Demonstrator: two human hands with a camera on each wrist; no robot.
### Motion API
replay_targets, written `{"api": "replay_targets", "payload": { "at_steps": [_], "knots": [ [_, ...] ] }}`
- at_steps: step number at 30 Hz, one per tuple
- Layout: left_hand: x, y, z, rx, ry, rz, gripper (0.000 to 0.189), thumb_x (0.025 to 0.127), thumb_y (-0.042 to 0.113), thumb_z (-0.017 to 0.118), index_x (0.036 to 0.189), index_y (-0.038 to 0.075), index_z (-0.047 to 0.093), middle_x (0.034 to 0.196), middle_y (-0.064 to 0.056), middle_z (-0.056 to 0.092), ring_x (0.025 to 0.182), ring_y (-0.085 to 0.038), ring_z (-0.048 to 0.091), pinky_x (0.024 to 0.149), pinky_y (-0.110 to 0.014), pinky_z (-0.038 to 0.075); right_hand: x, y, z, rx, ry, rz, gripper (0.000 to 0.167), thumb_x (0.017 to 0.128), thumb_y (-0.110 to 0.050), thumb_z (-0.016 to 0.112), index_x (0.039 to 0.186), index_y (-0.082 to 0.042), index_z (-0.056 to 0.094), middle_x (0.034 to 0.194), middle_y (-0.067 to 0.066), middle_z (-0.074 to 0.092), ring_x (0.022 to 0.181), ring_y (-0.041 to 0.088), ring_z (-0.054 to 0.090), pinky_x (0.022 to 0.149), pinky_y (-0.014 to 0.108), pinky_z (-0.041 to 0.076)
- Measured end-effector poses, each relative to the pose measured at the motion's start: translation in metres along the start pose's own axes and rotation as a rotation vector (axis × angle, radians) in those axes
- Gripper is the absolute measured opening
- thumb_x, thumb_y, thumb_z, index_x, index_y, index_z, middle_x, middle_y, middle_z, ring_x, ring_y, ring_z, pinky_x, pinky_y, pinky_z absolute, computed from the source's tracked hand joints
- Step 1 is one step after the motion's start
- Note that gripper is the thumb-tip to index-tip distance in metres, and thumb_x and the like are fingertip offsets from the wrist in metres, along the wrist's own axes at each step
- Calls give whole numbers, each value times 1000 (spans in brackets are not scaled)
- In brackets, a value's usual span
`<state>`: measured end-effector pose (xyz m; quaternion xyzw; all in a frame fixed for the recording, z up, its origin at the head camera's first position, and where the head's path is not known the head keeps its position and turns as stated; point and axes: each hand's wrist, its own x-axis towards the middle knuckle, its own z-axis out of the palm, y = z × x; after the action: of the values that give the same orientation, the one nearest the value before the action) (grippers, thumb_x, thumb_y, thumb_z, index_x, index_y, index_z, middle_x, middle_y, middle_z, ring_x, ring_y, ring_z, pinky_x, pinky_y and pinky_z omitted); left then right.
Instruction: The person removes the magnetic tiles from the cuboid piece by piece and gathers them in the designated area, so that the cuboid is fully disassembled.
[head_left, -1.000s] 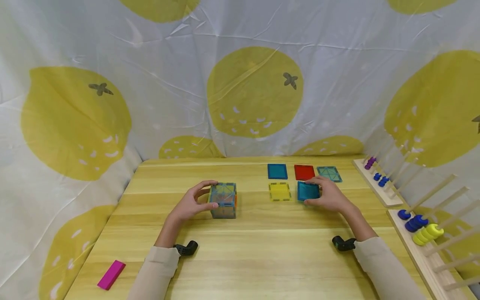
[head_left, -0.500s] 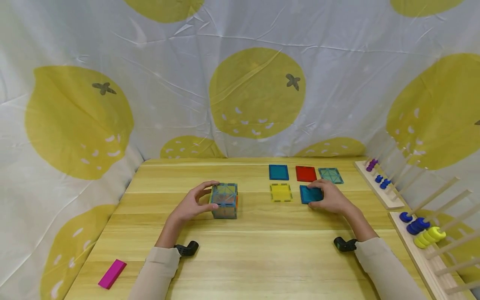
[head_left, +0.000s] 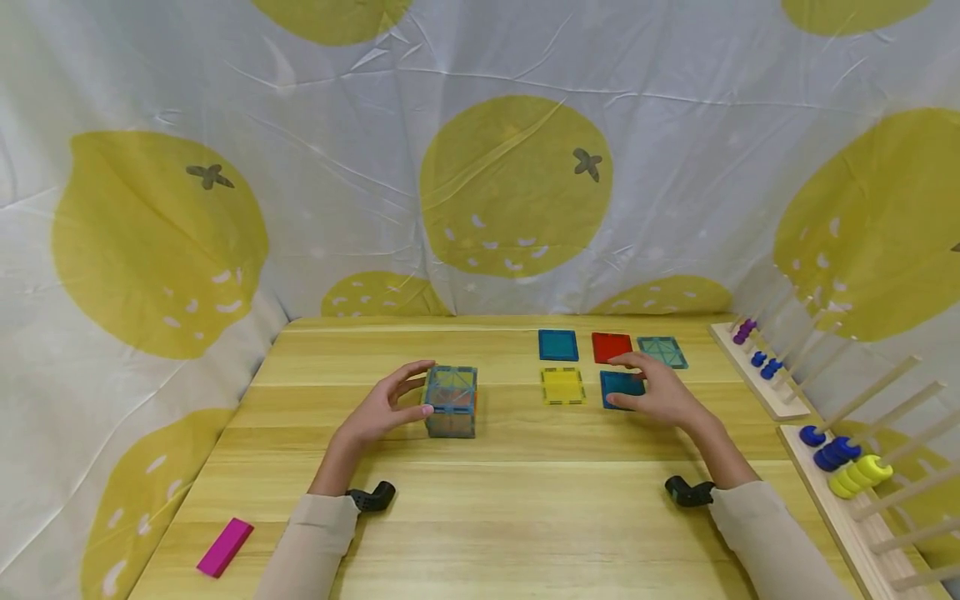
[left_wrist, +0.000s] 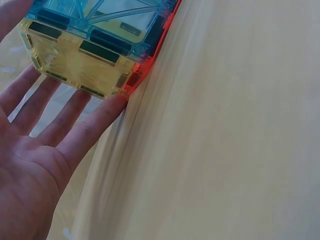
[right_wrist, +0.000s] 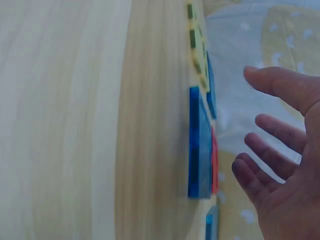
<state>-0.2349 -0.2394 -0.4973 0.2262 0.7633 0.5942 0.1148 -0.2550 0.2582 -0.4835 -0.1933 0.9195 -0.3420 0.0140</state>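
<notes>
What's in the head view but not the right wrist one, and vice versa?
Only head: the left hand on the tile cube, the magenta block and two wooden peg racks. Only right wrist: the palm side of the right hand, and a visible gap between its fingers and the front blue tile; in the head view they overlap. Both: the right hand, front blue tile, yellow tile and red tile, plus tabletop and patterned cloth.

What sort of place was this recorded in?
Likely an indoor play or learning corner: there are a translucent, multicoloured plastic cube and a pale wooden peg stand with yellow rings, and white, fruit-printed fabric hangs behind.
</notes>
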Motion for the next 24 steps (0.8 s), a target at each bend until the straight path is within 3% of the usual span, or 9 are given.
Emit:
{"api": "replay_targets", "payload": {
  "at_steps": [4,12,21,24],
  "knots": [
    [3,-3,3,4,-7,18,72,99,13,71,160,20,35,169,-8,26,153,-43,29,103,-42,55,4,-13,6,72,27,-65,60,92,-23,81,142,1,56,140,23,58,125,46,56,102,61,51],
    [5,-5,7,-3,-5,40,70,99,12,70,160,20,36,169,-9,25,152,-44,29,100,-38,56,15,-42,30,217,30,-85,59,93,-24,80,142,-3,56,138,22,60,118,40,62,101,56,53],
    [3,-5,8,-4,5,19,71,98,14,71,159,25,36,169,-6,27,152,-42,30,108,-53,50,32,-78,64,314,-43,-78,59,94,-33,78,144,-12,56,138,18,62,116,30,66,103,48,55],
    [4,-5,7,-3,6,26,71,99,14,71,159,25,37,169,-5,27,152,-41,31,107,-51,51,37,-89,74,335,-56,-84,60,93,-34,79,144,-13,56,138,18,62,114,27,67,102,47,56]
  ]
}}
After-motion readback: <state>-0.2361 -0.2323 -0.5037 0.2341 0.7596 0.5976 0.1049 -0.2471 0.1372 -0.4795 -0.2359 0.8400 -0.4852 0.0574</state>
